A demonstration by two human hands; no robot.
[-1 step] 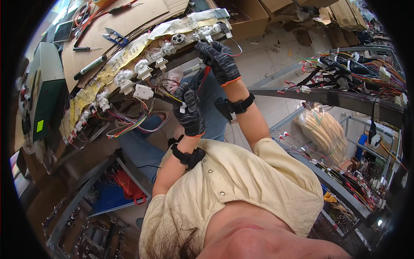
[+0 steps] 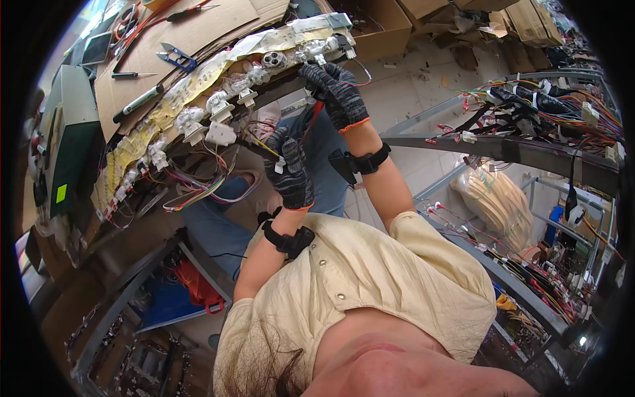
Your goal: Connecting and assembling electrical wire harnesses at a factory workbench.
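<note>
My left hand (image 2: 290, 173), in a dark knitted glove with an orange cuff, is closed around wires below the board's front edge. A small white connector (image 2: 280, 163) with a yellow wire (image 2: 266, 149) lies against its fingers. My right hand (image 2: 337, 98), gloved alike, has its fingers bent at the edge of the long wiring board (image 2: 198, 78); what they pinch is hidden. Red and black wires (image 2: 313, 118) hang just below it. White connector holders (image 2: 219, 106) line the board, and a loose white connector block (image 2: 221, 134) hangs left of my left hand with multicoloured wires (image 2: 198, 188).
On the cardboard (image 2: 225, 20) behind the board lie blue-handled snips (image 2: 177, 58), a marker (image 2: 139, 103) and screwdrivers (image 2: 192, 12). A metal rack (image 2: 503, 147) with wire bundles (image 2: 562, 106) stands at the right. An open carton (image 2: 383, 26) sits at the far side.
The loose white connector block has shifted slightly upward and tilted. Both hands stay in place.
</note>
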